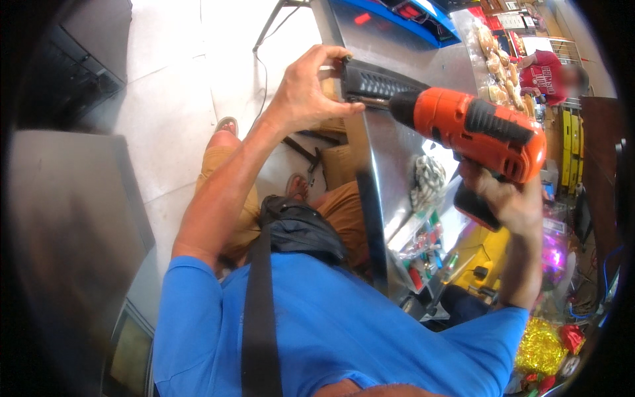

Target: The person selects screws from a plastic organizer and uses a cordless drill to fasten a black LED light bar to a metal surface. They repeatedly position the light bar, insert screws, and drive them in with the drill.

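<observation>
My left hand (301, 92) pinches the end of a black slotted bar-like part (383, 81) between thumb and fingers, at the edge of the metal-topped table (387, 149). An orange and black cordless drill (473, 126) is in my right hand (499, 195), with my fingers wrapped round its grip. The drill lies level, its chuck and bit pointing left toward my left thumb and along the near side of the black part. Whether the bit's tip touches the part is hidden by my thumb.
A blue tray (436, 26) and a small red piece (362, 18) lie on the far tabletop. Nearer are a grey-white cloth bundle (428, 182), hand tools and a yellow case (479, 255). A person in a red shirt (549, 77) is at the far right. Under the table sits a cardboard box (338, 165).
</observation>
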Motion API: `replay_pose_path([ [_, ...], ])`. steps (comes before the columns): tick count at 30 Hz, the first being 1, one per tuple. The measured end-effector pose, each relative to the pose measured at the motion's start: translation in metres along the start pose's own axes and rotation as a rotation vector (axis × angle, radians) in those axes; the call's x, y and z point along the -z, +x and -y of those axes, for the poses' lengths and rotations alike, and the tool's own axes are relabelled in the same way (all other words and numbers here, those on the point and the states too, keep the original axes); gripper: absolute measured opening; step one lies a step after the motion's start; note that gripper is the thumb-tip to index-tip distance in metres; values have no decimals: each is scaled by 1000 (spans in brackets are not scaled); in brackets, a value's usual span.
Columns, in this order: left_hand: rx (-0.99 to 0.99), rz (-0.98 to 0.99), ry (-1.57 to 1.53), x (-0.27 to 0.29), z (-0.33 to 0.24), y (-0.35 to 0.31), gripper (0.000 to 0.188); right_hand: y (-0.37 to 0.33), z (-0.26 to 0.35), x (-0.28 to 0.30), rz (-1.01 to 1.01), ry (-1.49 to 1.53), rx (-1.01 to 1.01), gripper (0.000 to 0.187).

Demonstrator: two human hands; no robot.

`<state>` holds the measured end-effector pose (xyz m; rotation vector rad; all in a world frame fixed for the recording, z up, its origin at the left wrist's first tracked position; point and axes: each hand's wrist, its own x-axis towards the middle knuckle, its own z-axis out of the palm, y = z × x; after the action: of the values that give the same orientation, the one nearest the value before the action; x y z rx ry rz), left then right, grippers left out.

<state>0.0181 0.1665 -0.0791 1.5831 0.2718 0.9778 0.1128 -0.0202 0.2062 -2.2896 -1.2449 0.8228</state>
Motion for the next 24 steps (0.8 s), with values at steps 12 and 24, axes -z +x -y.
replay_pose_path([
  [12, 41, 14, -2, 0, -4, 0, 87, 9, -2, -7, 31, -252, 256, 56],
  [24, 18, -6, -12, 0, -2, -1, 83, 45, 29, 18, 79, -179, -16, 40],
])
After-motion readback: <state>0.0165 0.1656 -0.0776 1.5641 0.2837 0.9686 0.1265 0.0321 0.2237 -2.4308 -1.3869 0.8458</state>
